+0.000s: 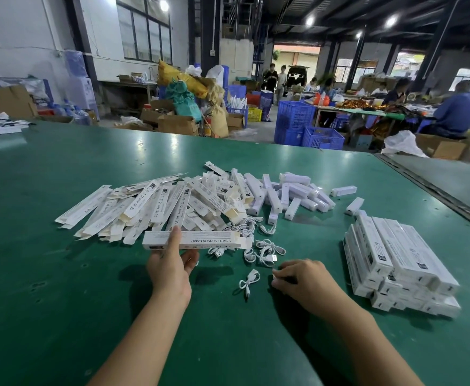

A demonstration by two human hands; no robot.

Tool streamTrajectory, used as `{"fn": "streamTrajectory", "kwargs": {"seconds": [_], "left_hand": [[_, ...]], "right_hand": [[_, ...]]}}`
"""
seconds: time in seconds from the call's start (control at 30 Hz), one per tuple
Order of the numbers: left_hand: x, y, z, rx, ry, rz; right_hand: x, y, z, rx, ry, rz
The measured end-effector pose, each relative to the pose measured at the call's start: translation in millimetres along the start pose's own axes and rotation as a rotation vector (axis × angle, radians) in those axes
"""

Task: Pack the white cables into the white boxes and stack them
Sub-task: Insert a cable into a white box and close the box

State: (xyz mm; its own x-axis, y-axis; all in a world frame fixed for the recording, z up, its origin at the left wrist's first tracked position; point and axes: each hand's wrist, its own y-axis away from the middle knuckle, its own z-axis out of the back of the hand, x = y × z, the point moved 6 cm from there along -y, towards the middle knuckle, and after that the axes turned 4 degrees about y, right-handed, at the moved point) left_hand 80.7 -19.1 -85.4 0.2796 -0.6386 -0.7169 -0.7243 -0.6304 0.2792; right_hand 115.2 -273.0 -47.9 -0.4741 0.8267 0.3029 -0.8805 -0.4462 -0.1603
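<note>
R hand [306, 280] sits knuckles-up on the green table mat [61, 288], fingers curled w/ tips down by a small white bit. Can't tell if it's pinching a cable or holding nothing. Just left of it, btwn the two hands, one short white cable tied in a bow-like bundle [249, 282] lies alone on the mat, prob the next to go in.

L hand [169, 263] grips a long white printed cardboard box [200, 240] toward its left end, one digit over the near face and the others beneath. The box is held level just above the mat w/ its right end toward the cables, so loading is a short reach. By that end lies a loose cluster of white cables [265, 250].

Off to the right is a neat stack of closed white boxes [395, 263], set clear of the working zone. Further back are a fanned pile of flat unfolded box sleeves [133, 210] and, right of it, a heap of small white rectangular blocks [295, 190]. Behind the table are blue plastic crates [295, 121] and other workers.
</note>
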Motion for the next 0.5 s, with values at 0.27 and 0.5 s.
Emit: {"fn": "streamTrajectory", "kwargs": {"seconds": [0.27, 0.5], "left_hand": [[-2, 4, -4, 0.037, -0.03, -0.017], [3, 15, -17, 0.177, -0.045, -0.048]], "right_hand": [[-4, 3, 4, -0.154, -0.151, -0.119], [11, 5, 6, -0.294, -0.823, -0.172]]}}
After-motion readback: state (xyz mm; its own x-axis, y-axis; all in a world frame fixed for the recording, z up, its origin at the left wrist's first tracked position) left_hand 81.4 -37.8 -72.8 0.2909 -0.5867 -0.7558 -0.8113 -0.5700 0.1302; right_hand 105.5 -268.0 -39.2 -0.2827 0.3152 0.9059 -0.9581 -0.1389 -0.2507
